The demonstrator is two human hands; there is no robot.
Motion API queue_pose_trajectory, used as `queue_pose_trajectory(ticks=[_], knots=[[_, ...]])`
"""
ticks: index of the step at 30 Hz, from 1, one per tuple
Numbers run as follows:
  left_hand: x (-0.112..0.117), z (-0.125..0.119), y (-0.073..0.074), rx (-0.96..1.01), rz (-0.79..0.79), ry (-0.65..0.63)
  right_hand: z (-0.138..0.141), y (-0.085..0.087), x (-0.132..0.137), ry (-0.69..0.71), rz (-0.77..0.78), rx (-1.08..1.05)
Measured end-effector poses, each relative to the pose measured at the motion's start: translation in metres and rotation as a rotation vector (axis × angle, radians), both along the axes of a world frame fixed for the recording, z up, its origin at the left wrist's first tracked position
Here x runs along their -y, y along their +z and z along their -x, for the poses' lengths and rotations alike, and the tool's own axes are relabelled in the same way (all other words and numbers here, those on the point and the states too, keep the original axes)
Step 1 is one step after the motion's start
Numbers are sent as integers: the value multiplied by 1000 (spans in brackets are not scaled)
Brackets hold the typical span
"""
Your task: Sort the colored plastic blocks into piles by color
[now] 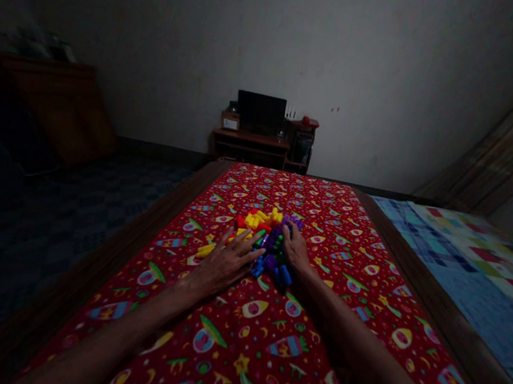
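Note:
A small pile of plastic toy pieces in yellow, red, green, purple and blue lies on the red patterned cloth (252, 362). My left hand (225, 259) rests over the near left side of the pile, its fingers spread and touching it. Yellow pieces (204, 251) show beside that hand's fingers. At the pile's right edge is my right hand (295, 247), slightly curved, its fingertips against the purple pieces (293, 222). Blue pieces (283, 276) lie between the two hands, nearest to me. Exact shapes of the pieces are hard to make out in the dim light.
The cloth covers a long table with brown edges (128, 256). Beyond it stands a desk (250, 140) with a dark monitor (260, 112). A wooden cabinet (54, 106) is at left, and a bed with a patchwork cover (486, 257) at right.

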State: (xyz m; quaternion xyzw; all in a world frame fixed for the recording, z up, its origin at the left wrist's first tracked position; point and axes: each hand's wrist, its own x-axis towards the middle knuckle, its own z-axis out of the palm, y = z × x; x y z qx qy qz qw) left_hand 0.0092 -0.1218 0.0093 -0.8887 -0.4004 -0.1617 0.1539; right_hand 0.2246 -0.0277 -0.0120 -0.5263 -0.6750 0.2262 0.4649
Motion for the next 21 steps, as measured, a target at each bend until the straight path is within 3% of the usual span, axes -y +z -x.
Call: queue_pose_trajectory(ticks=[5,8,11,15,18,21], knots=[[-2,24,-3,89,39,96,66,11,3,140,-56,-2],[-7,40,-6,127,55,142,83,28,3,312,-82,-29],[-10,63,-10,173,70,227,63,45,-11,341,-109,-67],[5,79,-15,243,103,318,1,42,-46,39,-59,35],[25,58,-12,170,133,184,-21,25,-61,44,-20,139],[32,20,-3,44,126,-40,1,11,-60,154,-8,169]])
